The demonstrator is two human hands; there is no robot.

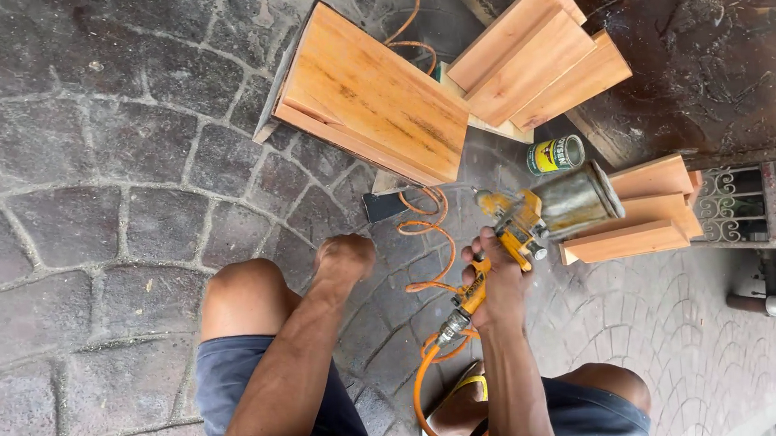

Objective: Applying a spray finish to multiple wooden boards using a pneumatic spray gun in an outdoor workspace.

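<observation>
My right hand (495, 274) grips a yellow spray gun (519, 224) with a stained metal cup (577, 201) on top; an orange coiled air hose (426, 242) runs from its handle across the ground. The nozzle points toward a leaning wooden board (373, 95) ahead. My left hand (344, 256) is a closed fist holding nothing, forearm resting by my left knee (241, 292). I am crouching on the pavement.
Stone paving (93, 171) covers the ground. More wooden boards (534, 55) lean at the upper right, and another stack (640, 218) lies right of the gun. A small paint can (555, 154) stands between them. A dark metal sheet (715, 50) fills the top right.
</observation>
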